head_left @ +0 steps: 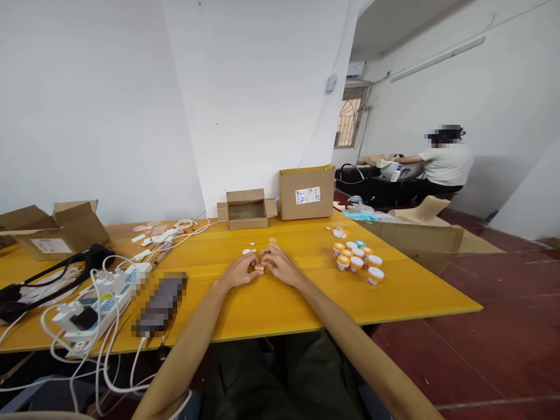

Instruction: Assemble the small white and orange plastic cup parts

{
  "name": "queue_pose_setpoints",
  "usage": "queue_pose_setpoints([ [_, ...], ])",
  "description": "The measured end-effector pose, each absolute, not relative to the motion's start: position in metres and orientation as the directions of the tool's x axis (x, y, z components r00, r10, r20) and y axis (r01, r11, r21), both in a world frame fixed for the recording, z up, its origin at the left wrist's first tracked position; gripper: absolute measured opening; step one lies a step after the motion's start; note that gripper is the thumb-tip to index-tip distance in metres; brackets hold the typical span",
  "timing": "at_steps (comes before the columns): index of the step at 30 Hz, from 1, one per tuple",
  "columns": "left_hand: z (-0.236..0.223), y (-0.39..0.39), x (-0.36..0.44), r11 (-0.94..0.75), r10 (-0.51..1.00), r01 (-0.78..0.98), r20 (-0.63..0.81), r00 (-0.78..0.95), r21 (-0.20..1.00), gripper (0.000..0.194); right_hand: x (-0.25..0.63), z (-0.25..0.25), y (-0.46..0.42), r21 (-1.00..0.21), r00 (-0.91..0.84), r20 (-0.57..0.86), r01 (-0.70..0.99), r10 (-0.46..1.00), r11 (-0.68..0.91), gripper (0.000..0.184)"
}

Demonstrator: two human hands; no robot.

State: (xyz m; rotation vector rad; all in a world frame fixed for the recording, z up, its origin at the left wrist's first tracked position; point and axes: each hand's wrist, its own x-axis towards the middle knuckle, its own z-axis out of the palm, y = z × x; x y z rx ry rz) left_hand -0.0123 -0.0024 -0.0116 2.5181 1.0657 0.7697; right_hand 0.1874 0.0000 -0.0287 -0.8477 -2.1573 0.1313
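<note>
My left hand (240, 269) and my right hand (280, 263) meet at the middle of the yellow table (280, 303). Both pinch a small orange-and-white container (259, 267) between their fingertips, resting on the tabletop. Small white caps (248, 251) lie just behind my hands. A cluster of several small jars with orange and white lids (357, 259) stands to the right of my right hand.
A small open cardboard box (247, 209) and a taller closed one (306, 192) stand at the back by the wall. A white power strip with cables (94, 303) and a black strap (52, 271) lie at left. Another person (441, 163) sits far back right.
</note>
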Motion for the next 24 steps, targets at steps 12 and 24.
queue_pose_setpoints([
  [12, -0.011, -0.004, -0.013, -0.655, 0.751, 0.579, 0.334, 0.57, 0.486, 0.019, 0.205, -0.036, 0.015, -0.409, -0.185, 0.721, 0.665, 0.668, 0.625, 0.017],
  [24, -0.012, -0.003, -0.014, -0.66, 0.748, 0.582, 0.342, 0.569, 0.476, 0.019, 0.213, -0.051, 0.026, -0.399, -0.121, 0.691, 0.758, 0.712, 0.516, 0.016],
])
